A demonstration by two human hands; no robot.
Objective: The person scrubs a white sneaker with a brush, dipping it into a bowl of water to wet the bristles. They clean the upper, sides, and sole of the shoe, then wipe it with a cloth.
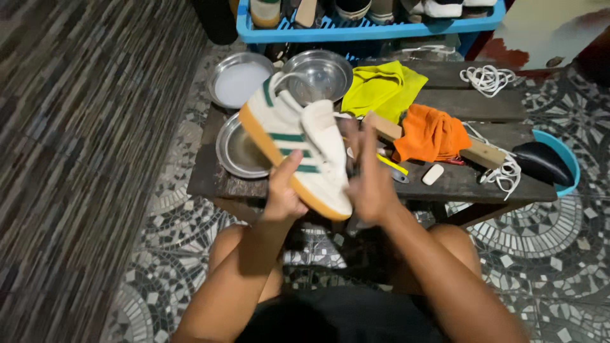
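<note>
A white sneaker (293,133) with green stripes and a tan sole is held tilted above a low dark wooden table (445,181). My left hand (281,194) grips it by the sole edge, thumb on the striped side. On the shoe's other side, by the tongue and opening, my right hand (370,181) presses against it, blurred, with something small in it that I cannot make out. The laces are out of the shoe.
Three metal bowls (236,77) (321,73) (236,152) sit on the table's left. A yellow cloth (381,89), orange cloth (429,133), wooden-handled brush (483,152), white laces (488,77), white eraser (433,174). A blue basin (562,155) at right, a blue crate (368,28) behind.
</note>
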